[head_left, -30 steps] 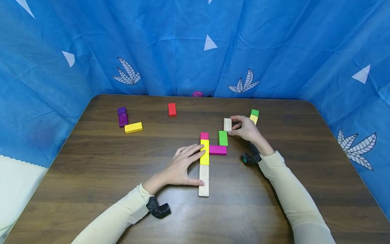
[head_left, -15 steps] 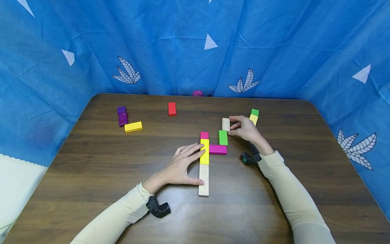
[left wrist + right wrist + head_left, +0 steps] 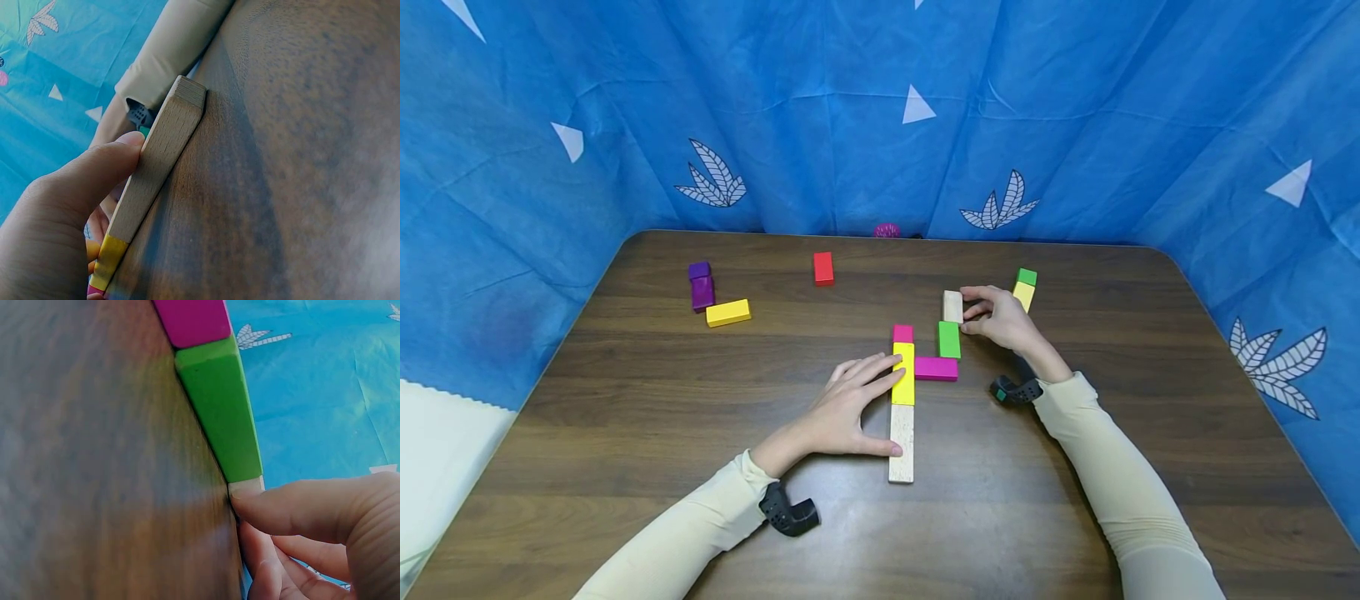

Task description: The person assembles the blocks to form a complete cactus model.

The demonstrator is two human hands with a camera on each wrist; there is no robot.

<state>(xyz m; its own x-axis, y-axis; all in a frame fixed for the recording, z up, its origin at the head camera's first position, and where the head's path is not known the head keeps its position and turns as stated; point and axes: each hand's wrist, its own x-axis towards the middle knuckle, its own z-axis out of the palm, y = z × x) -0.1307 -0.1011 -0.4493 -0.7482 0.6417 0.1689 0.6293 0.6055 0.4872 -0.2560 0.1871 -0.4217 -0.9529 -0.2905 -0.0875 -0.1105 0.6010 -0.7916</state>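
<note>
My left hand (image 3: 846,408) lies beside a row of wooden blocks. Its spread fingertips touch the yellow block (image 3: 904,375) and its thumb touches the long plain block (image 3: 902,446); the left wrist view shows the thumb against this plain block (image 3: 156,150). A pink block (image 3: 903,334) ends the row at the far side, and a magenta block (image 3: 936,368) juts right from the yellow one. A green block (image 3: 949,340) stands off the magenta one. My right hand (image 3: 1000,317) holds a pale block (image 3: 952,307) by its right side, thumb and index at its corners, against the green block's far end.
Purple blocks (image 3: 702,292) and another yellow block (image 3: 728,313) lie at the back left of the table (image 3: 625,400). A red block (image 3: 823,269) is at the back. Behind my right hand are a pale yellow block (image 3: 1024,293) and a green-topped block (image 3: 1027,276).
The pale block has slid a little left with my right hand's fingers, coming nearly in line with the green block. My left hand has stayed in place.
</note>
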